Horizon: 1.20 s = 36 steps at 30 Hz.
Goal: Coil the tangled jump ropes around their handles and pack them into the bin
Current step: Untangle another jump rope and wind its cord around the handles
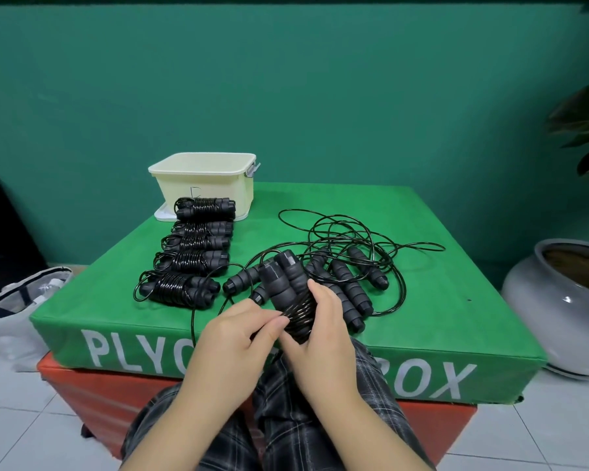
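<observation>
Right hand (323,329) grips a pair of black foam handles (279,277) held together, thumb and fingers curled round their lower end; handles tilt up toward 11 o'clock. Glossy black cord coil (298,312) already wraps the lower half of the pair. Left hand (238,338) pinches the cord at the coil's 9 o'clock edge, thumb and fingertips closed on it. A loose run of cord (194,321) drops off the box edge at about 8 o'clock from the hands.

Green plyo box (439,300) serves as the work surface, stacked on an orange one (99,402). At 11 o'clock from the hands: five finished bundles (184,256) in a row, cord wound round paired handles, running back toward the cream bin (204,180). Farthest bundle touches the bin's front. Bin stands on its lid at the box's far-left corner.

At 1 to 2 o'clock: tangled pile of ropes (347,263), several handles lying among loose loops.

Person seated, plaid trousers (303,419) at bottom. Grey pot (558,300) on the floor at 3 o'clock.
</observation>
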Each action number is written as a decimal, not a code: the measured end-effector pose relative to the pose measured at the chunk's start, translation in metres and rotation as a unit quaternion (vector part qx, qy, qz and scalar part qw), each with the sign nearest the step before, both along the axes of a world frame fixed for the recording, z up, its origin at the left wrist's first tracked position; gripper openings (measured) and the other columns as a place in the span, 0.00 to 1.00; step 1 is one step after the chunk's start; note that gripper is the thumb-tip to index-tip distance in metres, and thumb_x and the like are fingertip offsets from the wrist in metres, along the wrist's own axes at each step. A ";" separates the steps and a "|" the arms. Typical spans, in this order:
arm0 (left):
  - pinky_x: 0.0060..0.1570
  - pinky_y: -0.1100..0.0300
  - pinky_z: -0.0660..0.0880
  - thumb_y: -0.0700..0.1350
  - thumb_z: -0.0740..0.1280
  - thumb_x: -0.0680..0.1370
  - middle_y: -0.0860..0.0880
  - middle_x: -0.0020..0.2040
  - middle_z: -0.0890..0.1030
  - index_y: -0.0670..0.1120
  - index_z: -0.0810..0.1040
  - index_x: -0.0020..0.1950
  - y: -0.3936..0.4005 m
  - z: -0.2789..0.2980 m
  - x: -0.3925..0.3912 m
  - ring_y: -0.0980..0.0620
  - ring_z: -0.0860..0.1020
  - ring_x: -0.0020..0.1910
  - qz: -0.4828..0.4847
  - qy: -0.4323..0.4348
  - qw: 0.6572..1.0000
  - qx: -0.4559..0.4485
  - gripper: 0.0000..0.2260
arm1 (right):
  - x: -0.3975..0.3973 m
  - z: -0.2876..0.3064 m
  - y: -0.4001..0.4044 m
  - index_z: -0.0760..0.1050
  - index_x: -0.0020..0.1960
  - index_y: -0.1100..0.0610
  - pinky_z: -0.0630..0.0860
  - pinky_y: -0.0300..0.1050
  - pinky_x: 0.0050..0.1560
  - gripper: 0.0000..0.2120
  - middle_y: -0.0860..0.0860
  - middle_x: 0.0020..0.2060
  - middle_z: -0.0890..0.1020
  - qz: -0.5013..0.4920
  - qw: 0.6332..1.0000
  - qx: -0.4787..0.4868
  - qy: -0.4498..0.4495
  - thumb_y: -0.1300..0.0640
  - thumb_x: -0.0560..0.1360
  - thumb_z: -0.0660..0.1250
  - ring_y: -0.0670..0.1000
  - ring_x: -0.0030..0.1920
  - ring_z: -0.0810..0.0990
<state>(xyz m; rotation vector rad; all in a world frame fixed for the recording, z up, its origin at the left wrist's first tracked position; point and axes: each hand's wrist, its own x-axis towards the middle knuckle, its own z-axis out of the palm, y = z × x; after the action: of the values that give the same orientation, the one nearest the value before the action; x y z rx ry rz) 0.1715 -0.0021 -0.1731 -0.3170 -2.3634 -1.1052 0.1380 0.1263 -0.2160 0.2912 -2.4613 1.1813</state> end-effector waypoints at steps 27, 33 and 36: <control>0.48 0.64 0.72 0.71 0.61 0.64 0.60 0.44 0.84 0.59 0.77 0.53 -0.026 -0.036 -0.020 0.63 0.79 0.45 -0.041 -0.185 0.961 0.203 0.24 | 0.009 0.004 0.003 0.66 0.55 0.39 0.75 0.42 0.55 0.23 0.44 0.49 0.82 0.173 0.955 -0.200 -0.134 0.45 0.66 0.73 0.41 0.50 0.80; 0.24 0.69 0.59 0.82 0.58 0.55 0.54 0.22 0.68 0.51 0.77 0.45 -0.026 -0.035 -0.014 0.61 0.63 0.23 -0.057 -0.205 0.953 0.216 0.38 | 0.010 0.004 0.006 0.69 0.53 0.41 0.73 0.33 0.53 0.18 0.38 0.48 0.81 0.193 0.954 -0.186 -0.133 0.52 0.69 0.74 0.40 0.51 0.79; 0.36 0.65 0.71 0.81 0.56 0.59 0.49 0.35 0.81 0.54 0.80 0.46 -0.027 -0.035 -0.015 0.57 0.76 0.33 -0.020 -0.162 0.970 0.182 0.35 | 0.011 0.006 0.004 0.72 0.56 0.45 0.72 0.32 0.52 0.16 0.37 0.49 0.81 0.191 0.955 -0.190 -0.122 0.53 0.71 0.73 0.39 0.50 0.79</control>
<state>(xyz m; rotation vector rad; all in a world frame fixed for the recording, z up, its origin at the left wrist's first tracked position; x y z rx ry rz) 0.1561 -0.0296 -0.2084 -0.0539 -2.3622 -1.6871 0.1485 0.1307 -0.2105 0.5529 -2.3692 1.9239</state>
